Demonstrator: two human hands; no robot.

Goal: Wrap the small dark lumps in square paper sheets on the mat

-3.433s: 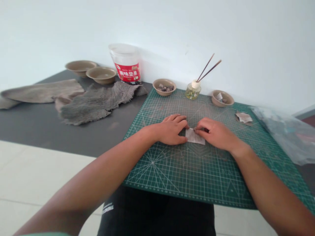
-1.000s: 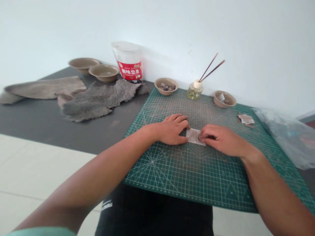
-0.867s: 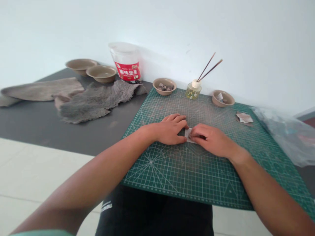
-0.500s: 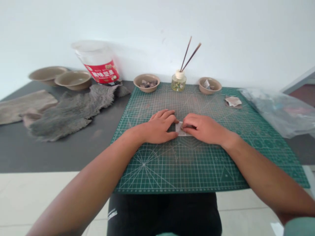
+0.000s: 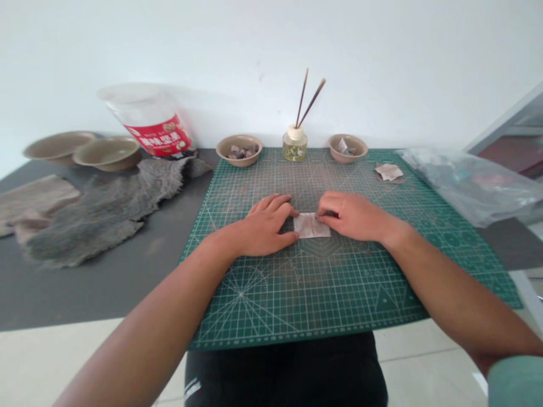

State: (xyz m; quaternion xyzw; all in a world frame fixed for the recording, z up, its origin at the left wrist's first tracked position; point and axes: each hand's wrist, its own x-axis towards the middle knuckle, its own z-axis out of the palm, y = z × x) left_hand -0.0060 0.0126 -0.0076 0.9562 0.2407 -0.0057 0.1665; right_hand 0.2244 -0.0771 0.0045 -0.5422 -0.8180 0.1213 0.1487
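A small pale rectangular sheet (image 5: pixel 311 226), like paper with brownish smudges, lies flat on the green cutting mat (image 5: pixel 314 305). My left hand (image 5: pixel 269 223) rests palm down beside it, fingers stretched out, with thumb and fingertips at the sheet's left edge. Over the sheet's upper right corner, my right hand (image 5: pixel 350 215) has its thumb and fingers pinched together. A small dark bit shows at those fingertips, too little to name.
Behind the hands stand a bowl of small stones (image 5: pixel 241 151), a reed diffuser (image 5: pixel 296 144) and a bowl with paper scraps (image 5: pixel 348 150). Crumpled scraps (image 5: pixel 389 172) and a clear plastic bag (image 5: pixel 470 181) lie right. Leftward are grey cloths (image 5: pixel 102 209), two bowls (image 5: pixel 108 155) and a plastic tub (image 5: pixel 148 121).
My right hand has slid from the sheet's middle toward its upper right corner, uncovering more of the sheet. My left hand keeps its place at the left edge. The camera view has shifted slightly.
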